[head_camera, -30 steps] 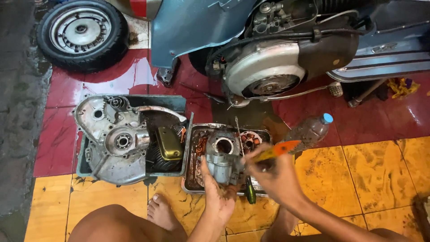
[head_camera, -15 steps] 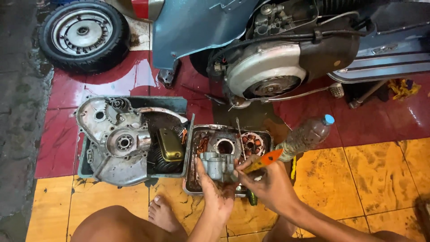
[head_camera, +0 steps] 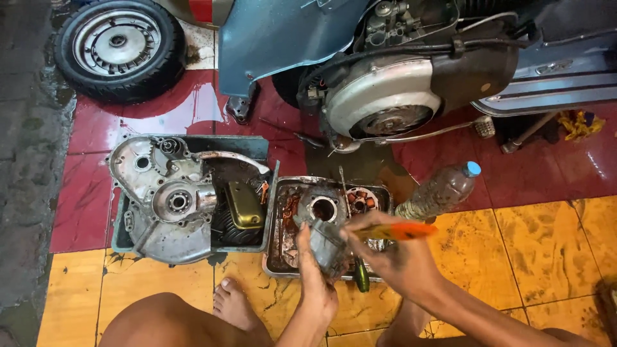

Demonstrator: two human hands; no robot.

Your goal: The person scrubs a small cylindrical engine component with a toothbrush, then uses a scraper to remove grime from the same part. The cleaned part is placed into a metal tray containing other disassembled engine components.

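Head view: a tiled floor (head_camera: 553, 257), dark red toward the top and stained yellow nearer the person, meets a strip of rough grey concrete at the left edge. A blue scooter body (head_camera: 283, 38) with an exposed engine and round fan cover (head_camera: 385, 96) stands at the top; a detached wheel (head_camera: 119, 48) lies flat at upper left. On the floor sit a grey-blue tray (head_camera: 257, 146) holding a large aluminium engine casing (head_camera: 167, 199) and a greasy metal tray (head_camera: 273, 263) holding a round stator plate (head_camera: 323, 209). A plastic bottle with a blue cap (head_camera: 440, 191) lies just right of the metal tray. The left hand (head_camera: 315, 283) has its grip closed around a small grey metal engine part (head_camera: 326, 244), held over the metal tray's near edge. The right hand (head_camera: 392, 257) has its grip closed on an orange-handled tool (head_camera: 392, 231), its working end at the part. A bare foot (head_camera: 234, 305) rests on the yellow tiles. Compared with half a second earlier, the tool handle lies closer to level, and both hands remain on the same objects above the tray.
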